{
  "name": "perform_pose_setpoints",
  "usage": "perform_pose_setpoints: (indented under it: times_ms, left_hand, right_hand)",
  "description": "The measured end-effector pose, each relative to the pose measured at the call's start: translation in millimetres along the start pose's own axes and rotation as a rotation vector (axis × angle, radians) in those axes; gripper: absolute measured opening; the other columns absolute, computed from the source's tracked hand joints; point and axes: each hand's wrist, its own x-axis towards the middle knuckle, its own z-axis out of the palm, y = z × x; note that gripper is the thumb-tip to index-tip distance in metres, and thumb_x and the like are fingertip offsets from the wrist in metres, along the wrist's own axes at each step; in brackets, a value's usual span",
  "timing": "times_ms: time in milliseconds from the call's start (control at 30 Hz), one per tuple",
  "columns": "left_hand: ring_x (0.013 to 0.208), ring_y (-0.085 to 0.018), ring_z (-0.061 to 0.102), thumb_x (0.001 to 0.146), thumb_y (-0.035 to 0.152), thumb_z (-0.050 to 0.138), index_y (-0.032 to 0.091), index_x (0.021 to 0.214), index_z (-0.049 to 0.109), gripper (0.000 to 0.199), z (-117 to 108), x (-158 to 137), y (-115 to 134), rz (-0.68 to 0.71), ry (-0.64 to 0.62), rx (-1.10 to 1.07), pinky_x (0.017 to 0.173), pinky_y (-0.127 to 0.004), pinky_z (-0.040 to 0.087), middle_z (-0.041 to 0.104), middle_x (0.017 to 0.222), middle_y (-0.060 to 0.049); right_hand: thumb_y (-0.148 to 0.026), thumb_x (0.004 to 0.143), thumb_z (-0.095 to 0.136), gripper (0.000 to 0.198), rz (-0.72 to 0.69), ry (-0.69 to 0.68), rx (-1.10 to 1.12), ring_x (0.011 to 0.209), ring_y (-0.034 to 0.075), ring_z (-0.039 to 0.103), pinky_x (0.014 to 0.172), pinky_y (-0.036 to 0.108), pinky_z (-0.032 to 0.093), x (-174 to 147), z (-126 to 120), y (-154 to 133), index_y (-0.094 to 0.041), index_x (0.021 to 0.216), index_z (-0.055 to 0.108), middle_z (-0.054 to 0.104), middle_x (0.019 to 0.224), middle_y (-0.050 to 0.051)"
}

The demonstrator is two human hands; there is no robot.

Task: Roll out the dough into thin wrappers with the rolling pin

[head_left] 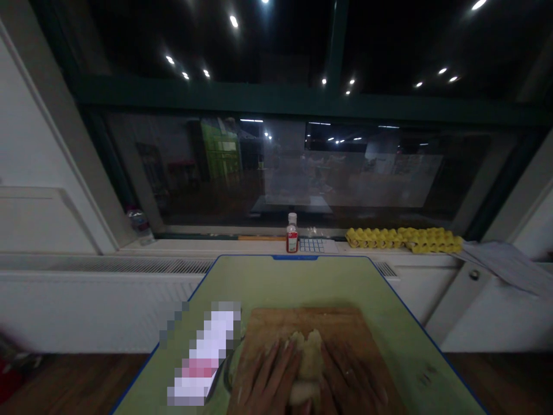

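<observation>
A pale, dough-like mass [309, 360] is located at the bottom centre of the frame, on a wooden board [306, 318]. It is flanked by the left hand [270, 374] and the right hand [352, 377]. The fingers of both hands are extended and slightly spread, laid along the sides of the mass; no closed grip is seen. Whether the mass is pressed by the palms cannot be told, as they are cut off or dark.

The mass appears to have been gathered into one lump. Its upper edge is lobed and uneven, so shaping is judged incomplete; no separate portions are seen.

The board is supported by a green worktop [294, 282] with a blue rim. At the lower left, a pixelated pale object [205, 351] is placed; its identity cannot be determined.

Beyond the worktop, a red-labelled bottle [292, 237] and yellow egg trays [404, 239] are set on the sill [207, 246]. The upper frame is occupied by a dark window [345, 184], in which lights are seen. A white radiator [108, 311] is mounted at the left.
</observation>
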Motion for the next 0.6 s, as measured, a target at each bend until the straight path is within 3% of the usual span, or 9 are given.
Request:
perform_pose_setpoints:
  times_ms: [33, 233, 333, 500, 600]
  left_hand:
    - [0.128, -0.022, 0.053, 0.092, 0.048, 0.052, 0.032, 0.151, 0.034, 0.064, -4.6, 6.2, 2.2, -0.012, -0.019, -0.012, 0.107, -0.033, 0.038, 0.053, 0.144, 0.001]
    - [0.131, -0.026, 0.048, 0.095, 0.045, 0.046, 0.023, 0.141, 0.051, 0.051, -23.1, 52.3, 12.5, -0.235, -0.145, -0.089, 0.110, -0.048, 0.036, 0.053, 0.144, -0.005]
    - [0.130, -0.027, 0.050, 0.095, 0.043, 0.046, 0.021, 0.137, 0.055, 0.048, -24.7, 53.3, 15.8, -0.262, -0.154, -0.083, 0.110, -0.050, 0.036, 0.055, 0.142, -0.006]
    - [0.126, -0.025, 0.054, 0.093, 0.042, 0.050, 0.026, 0.139, 0.053, 0.048, -24.8, 31.3, 19.4, -0.177, -0.085, -0.106, 0.109, -0.046, 0.038, 0.056, 0.141, -0.003]
    - [0.124, -0.025, 0.055, 0.093, 0.038, 0.051, 0.026, 0.136, 0.057, 0.045, -25.5, 36.9, 19.6, -0.209, -0.094, -0.122, 0.109, -0.047, 0.038, 0.059, 0.138, -0.004]
  right_hand:
    - [-0.040, 0.092, 0.045, 0.035, -0.016, -0.013, 0.017, 0.120, 0.021, 0.059, 0.104, 0.037, 0.041, 8.3, -3.5, 0.5, -0.036, 0.118, 0.067, 0.065, 0.127, -0.003]
    - [-0.031, 0.096, 0.037, 0.038, 0.216, -0.265, 0.077, 0.124, 0.023, 0.055, 0.111, 0.041, 0.034, 67.4, -19.6, -5.6, -0.027, 0.111, 0.072, 0.067, 0.126, 0.004]
    - [-0.029, 0.096, 0.037, 0.038, 0.231, -0.265, 0.057, 0.124, 0.024, 0.055, 0.110, 0.043, 0.034, 65.0, -22.4, -8.8, -0.025, 0.113, 0.072, 0.067, 0.125, 0.004]
    - [-0.036, 0.093, 0.047, 0.034, 0.126, -0.148, 0.039, 0.125, 0.026, 0.054, 0.111, 0.043, 0.032, 37.8, -25.8, -9.8, -0.028, 0.119, 0.068, 0.064, 0.130, 0.001]
    - [-0.033, 0.095, 0.044, 0.034, 0.210, -0.216, 0.050, 0.124, 0.023, 0.054, 0.112, 0.041, 0.030, 50.6, -30.1, -10.4, -0.028, 0.119, 0.068, 0.066, 0.127, 0.001]
